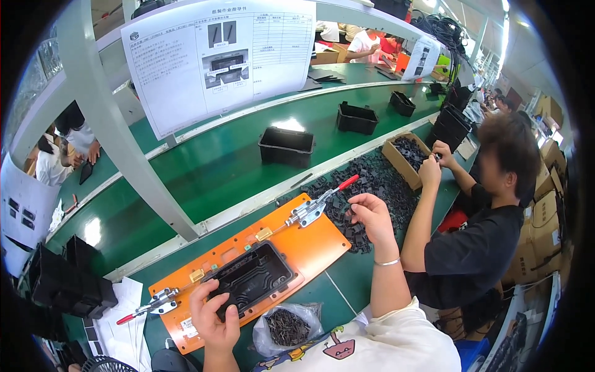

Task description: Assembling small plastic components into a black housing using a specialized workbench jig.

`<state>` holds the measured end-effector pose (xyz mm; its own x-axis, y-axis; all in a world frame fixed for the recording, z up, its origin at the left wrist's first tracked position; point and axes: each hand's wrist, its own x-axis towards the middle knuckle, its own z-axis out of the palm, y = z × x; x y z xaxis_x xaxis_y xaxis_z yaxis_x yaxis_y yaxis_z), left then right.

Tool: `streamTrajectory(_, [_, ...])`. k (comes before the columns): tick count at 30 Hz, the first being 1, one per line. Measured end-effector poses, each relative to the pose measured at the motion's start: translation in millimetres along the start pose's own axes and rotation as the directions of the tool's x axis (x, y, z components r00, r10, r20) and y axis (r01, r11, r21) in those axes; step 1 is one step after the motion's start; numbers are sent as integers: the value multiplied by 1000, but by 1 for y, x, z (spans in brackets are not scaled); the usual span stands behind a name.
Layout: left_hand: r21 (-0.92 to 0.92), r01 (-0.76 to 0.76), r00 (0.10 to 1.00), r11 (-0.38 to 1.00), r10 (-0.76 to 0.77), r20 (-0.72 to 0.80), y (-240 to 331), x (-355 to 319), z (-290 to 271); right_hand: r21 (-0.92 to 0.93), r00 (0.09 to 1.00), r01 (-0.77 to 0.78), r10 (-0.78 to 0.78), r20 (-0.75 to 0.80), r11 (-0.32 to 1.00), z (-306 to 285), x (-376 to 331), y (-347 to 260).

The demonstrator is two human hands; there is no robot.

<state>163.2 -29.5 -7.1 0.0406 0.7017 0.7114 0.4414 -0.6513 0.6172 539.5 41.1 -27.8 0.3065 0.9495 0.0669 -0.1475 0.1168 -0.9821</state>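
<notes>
A black plastic box (pixel 273 299), its open side up, sits in an orange fixture plate (pixel 322 239). My left hand (pixel 214 319) is at the box's left end, fingers apart and curved over its near left corner, gripping nothing that I can see. My right hand (pixel 374 217) is raised beyond the plate's right end, thumb and fingertips pinched together. Whatever they hold is too small to make out. Beneath and beside that hand spreads a pile of small black plastic parts (pixel 387 195). Red-handled toggle clamps (pixel 308 212) are mounted at both ends of the plate.
A clear bag of small dark pieces (pixel 288 325) lies in front of the plate. Black boxes (pixel 286 146) stand on the green conveyor (pixel 217 167) behind. A cardboard box of parts (pixel 396 155) and a co-worker (pixel 477 229) are at right. A metal post (pixel 127 124) rises at left.
</notes>
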Motion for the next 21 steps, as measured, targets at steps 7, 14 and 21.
streamTrajectory(7, [-99,164,986,981,-162,30,-11,-8,2,-918,942,143,-335,12,369,-40,20,53])
streamTrajectory(14, [-116,221,975,968,-218,35,-13,-8,3,-968,991,5,-128,-29,251,-26,28,52])
streamTrajectory(21, [-125,227,974,966,-225,29,-11,-9,3,-918,990,41,-138,-15,396,-26,20,18])
